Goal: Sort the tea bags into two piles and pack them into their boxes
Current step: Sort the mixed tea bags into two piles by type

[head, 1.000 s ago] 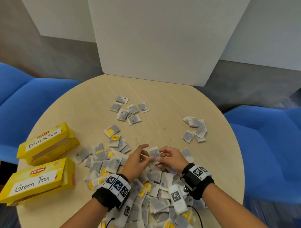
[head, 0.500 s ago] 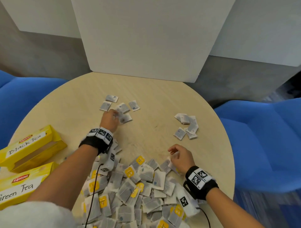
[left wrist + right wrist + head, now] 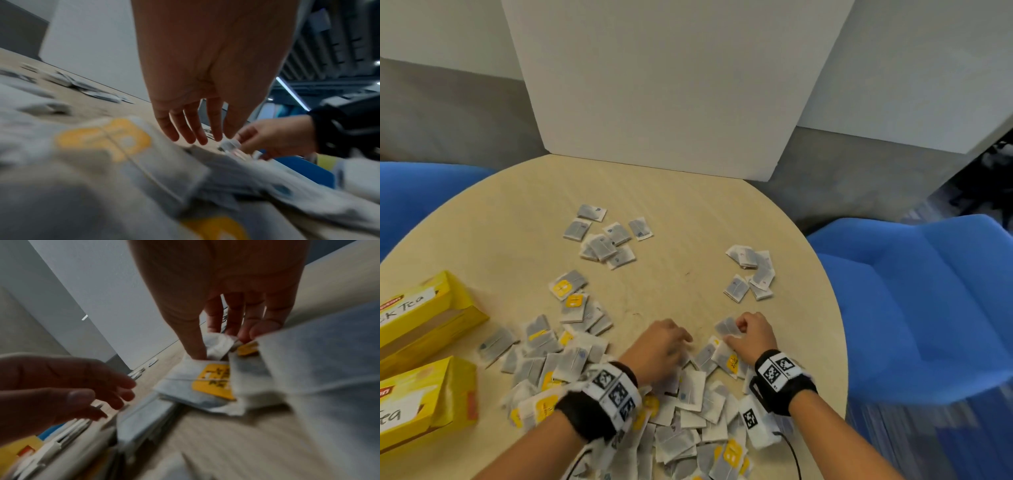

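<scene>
Nearest us, the unsorted heap point(image 3: 619, 394) covers the table point(image 3: 681, 212). Our left hand point(image 3: 659, 349) hovers relaxed, empty; our right hand point(image 3: 751, 334) pinches one tea bag point(image 3: 726, 327). We should read its tag before adding it to the far right pile point(image 3: 751, 274).

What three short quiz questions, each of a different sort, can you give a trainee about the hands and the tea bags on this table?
1. True or false: the right hand pinches a tea bag.
2. Multiple choice: the left hand is A) gripping a box, B) open over the big heap, C) on the far pile.
3. Fill in: the two yellow boxes lie at the table's ____ edge.

Key: 1 true. 2 B. 3 left.
</scene>
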A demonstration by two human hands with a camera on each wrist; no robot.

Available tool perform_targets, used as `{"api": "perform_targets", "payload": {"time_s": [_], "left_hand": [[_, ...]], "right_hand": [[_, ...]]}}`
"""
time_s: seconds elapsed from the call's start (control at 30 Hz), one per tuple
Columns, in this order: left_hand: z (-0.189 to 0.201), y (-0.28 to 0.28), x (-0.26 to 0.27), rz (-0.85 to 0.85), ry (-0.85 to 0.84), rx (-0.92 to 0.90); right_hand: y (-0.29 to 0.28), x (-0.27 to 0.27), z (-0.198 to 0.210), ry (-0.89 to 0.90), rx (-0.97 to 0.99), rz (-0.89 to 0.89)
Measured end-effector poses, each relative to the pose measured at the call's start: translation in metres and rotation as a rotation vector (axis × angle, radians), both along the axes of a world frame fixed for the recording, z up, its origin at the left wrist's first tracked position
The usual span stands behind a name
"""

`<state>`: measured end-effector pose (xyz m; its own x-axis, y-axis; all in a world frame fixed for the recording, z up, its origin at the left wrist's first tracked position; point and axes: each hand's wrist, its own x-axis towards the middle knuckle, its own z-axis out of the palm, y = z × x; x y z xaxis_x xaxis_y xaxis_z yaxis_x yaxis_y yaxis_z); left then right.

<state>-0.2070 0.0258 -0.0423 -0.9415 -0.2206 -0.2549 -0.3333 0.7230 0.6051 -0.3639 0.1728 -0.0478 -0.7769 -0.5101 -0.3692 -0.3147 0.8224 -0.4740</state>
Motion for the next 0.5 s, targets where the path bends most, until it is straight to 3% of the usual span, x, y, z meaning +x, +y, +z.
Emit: {"api": "perform_targets", "payload": {"time_s": [0.17, 0.27, 0.37, 0.5], "left_hand": [[-0.011, 0.035, -0.011, -0.08, -0.015, -0.087], [-0.015, 0.039, -0.02, -0.064, -0.063, -0.149], [-0.016, 0.038, -0.028, 0.011, -0.098, -0.095], [-0.018, 0.032, -0.029, 0.065, -0.119, 0.004]], "right_hand": [[-0.008, -0.007, 0.006, -0.078, -0.116, -0.015], [-0.013, -0.033, 0.022, -0.11, -0.281, -0.164], [-0.015, -0.062, 0.03, -0.123, -0.43, -0.308], [-0.007, -0.077, 0.022, -0.077, -0.306, -0.28]]}}
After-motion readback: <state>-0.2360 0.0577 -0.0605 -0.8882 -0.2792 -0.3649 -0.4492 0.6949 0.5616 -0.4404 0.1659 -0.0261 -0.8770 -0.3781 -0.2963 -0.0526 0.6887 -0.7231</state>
